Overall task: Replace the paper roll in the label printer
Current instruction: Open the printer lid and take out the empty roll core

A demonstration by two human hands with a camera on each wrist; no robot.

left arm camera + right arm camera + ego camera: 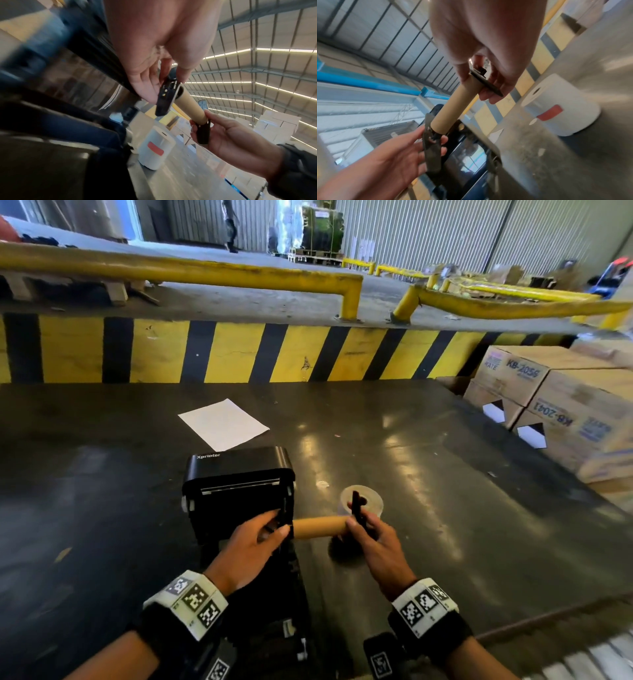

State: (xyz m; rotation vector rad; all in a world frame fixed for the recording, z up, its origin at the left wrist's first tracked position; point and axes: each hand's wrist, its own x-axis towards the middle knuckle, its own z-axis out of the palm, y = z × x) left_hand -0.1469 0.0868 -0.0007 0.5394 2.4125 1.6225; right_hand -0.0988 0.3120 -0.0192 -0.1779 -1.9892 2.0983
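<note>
A black label printer (238, 484) stands on the dark table (445, 474). In front of it I hold a bare brown cardboard core (320, 528) level between both hands, with a black plastic holder plate at each end. My left hand (263, 534) pinches the left plate (166, 94). My right hand (359, 525) pinches the right plate (485, 82). The core (453, 106) spans between the two plates. A full white paper roll (363, 501) with a red sticker (155, 148) stands upright on the table just behind my right hand.
A white sheet of paper (222, 424) lies behind the printer. Stacked cardboard boxes (555, 402) sit at the table's right edge. A yellow-and-black striped wall (239, 354) with yellow rails (205, 273) runs along the back.
</note>
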